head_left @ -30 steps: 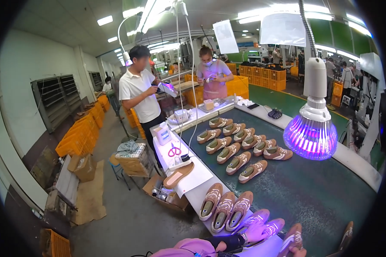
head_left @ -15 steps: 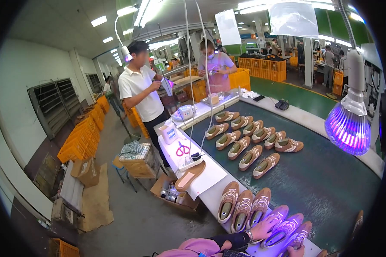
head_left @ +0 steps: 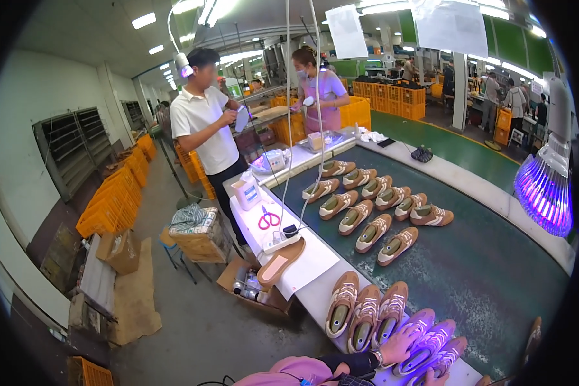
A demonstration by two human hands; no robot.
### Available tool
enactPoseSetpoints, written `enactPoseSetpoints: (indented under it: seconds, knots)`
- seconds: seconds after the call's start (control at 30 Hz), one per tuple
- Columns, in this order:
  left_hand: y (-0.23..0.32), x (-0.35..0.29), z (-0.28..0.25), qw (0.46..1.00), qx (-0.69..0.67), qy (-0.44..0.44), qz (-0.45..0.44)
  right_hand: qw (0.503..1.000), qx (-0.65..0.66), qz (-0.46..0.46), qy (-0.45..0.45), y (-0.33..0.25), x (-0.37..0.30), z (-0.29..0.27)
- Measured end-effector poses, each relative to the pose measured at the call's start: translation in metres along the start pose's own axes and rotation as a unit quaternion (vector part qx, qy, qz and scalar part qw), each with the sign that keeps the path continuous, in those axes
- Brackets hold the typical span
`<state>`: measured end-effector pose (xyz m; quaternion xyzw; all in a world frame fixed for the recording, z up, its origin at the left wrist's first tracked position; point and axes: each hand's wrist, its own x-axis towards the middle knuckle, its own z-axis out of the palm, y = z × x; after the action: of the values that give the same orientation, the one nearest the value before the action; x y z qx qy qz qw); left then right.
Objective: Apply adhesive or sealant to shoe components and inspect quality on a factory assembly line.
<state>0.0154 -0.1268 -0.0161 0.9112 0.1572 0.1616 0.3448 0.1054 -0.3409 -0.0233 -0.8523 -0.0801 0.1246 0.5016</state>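
Brown-and-white sneakers stand in a close row along the near table edge, several of them under purple light. My left hand [head_left: 396, 346] grips the fourth sneaker [head_left: 421, 319] from the left, its fingers bent over the side by the opening. At the lower edge my right hand [head_left: 437, 377], partly cut off by the frame, holds the rear part of the last sneaker [head_left: 455, 349] of the row. Between them sits another purple-lit sneaker [head_left: 436, 336]. To the left, unlit sneakers [head_left: 365, 315] stand with their openings toward me.
More sneakers [head_left: 356, 217] stand on the dark green belt [head_left: 482, 276]. A loose insole [head_left: 282, 262], red-handled scissors [head_left: 269, 219] and a power strip [head_left: 282, 240] lie on the left ledge. A purple lamp [head_left: 544, 190] hangs at right. Two people work across the table.
The view has shifted slightly. The person in the pink apron has turned sideways and lowered their hands. My hands stay on the same sneakers, with only a slight shift.
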Motion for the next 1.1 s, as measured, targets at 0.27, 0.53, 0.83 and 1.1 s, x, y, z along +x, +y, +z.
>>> enactPoseSetpoints:
  seconds: [0.27,0.53,0.83,1.1]
  knots:
    - [0.004,0.000,-0.007,1.000,-0.007,-0.003,0.002,0.997,0.037,-0.062,0.025,0.004,0.000,0.011]
    - [0.006,0.004,-0.010,1.000,-0.002,-0.016,0.008,0.997,0.028,0.062,-0.038,-0.003,0.002,0.003]
    - [0.006,0.006,-0.008,1.000,-0.007,-0.017,0.007,0.995,0.084,-0.043,0.038,0.000,0.000,0.009]
    - [0.006,0.005,-0.006,1.000,-0.005,-0.020,0.004,0.995,0.089,0.024,0.039,0.003,-0.002,0.009]
